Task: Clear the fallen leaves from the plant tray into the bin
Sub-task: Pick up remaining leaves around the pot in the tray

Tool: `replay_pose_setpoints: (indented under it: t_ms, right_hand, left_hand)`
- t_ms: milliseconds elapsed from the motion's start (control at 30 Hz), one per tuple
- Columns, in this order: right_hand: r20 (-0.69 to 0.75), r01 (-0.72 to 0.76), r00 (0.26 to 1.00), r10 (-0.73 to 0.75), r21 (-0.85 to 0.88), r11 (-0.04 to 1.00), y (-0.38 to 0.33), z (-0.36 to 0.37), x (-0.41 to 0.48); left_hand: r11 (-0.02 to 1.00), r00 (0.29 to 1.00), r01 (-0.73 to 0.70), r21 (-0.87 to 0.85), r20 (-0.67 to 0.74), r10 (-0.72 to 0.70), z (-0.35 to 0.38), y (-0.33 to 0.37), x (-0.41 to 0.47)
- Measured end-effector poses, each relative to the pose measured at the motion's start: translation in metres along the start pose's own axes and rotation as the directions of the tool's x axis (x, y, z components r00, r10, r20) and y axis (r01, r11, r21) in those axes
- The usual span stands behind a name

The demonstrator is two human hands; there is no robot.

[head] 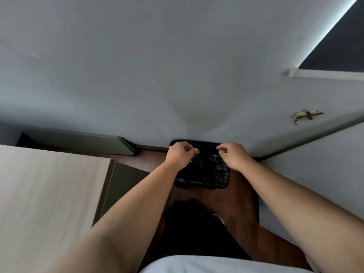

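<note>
Both hands, left hand and right hand, hover over the bin (black-lined) on the wooden floor; left fingers pinch leaves, right fingers curl loosely; desk left, white wall beyond.

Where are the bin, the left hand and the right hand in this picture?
bin (204, 179): head view, on the black liner at its near side.
left hand (178, 154): head view, on the back of the hand.
right hand (235, 155): head view, on the back of the hand.
</note>
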State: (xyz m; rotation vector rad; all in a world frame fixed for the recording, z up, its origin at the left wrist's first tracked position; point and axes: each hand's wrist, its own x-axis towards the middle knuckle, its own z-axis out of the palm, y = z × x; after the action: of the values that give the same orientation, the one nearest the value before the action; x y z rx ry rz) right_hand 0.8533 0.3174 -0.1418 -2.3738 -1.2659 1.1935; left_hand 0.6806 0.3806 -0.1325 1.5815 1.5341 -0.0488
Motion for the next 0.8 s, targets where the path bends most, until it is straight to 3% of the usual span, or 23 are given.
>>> replay_pose_setpoints:
  t_ms: [100, 200, 333, 467, 633, 800]
  right_hand:
    - [0.019, -0.038, 0.999, 0.038, -0.029, 0.999, 0.002, -0.003, 0.005]
    - [0.029, -0.027, 0.999, 0.029, -0.045, 0.999, -0.008, -0.010, 0.001]
    - [0.045, 0.094, 0.995, -0.092, -0.039, 0.995, -0.046, -0.026, -0.007]
    - [0.057, 0.278, 0.960, -0.275, -0.046, 0.960, -0.107, -0.018, -0.026]
    - [0.228, 0.577, 0.806, -0.546, -0.092, 0.812, -0.197, 0.047, -0.087]
    - [0.456, 0.813, 0.552, -0.699, -0.108, 0.572, -0.261, 0.128, -0.178]
  left_hand:
    - [0.996, 0.995, -0.001, 0.087, 0.100, -0.008, -0.008, 0.002, 0.007]
    - [0.995, 0.997, 0.000, 0.100, 0.078, -0.008, -0.023, 0.000, -0.002]
    - [1.000, 0.999, 0.008, 0.025, -0.042, -0.007, -0.050, -0.001, -0.030]
    - [0.999, 0.963, -0.026, -0.039, -0.269, 0.015, -0.084, -0.015, -0.085]
    - [0.989, 0.812, 0.070, -0.134, -0.568, -0.134, -0.129, -0.083, -0.179]
    - [0.923, 0.591, 0.227, -0.309, -0.710, -0.383, -0.152, -0.181, -0.296]
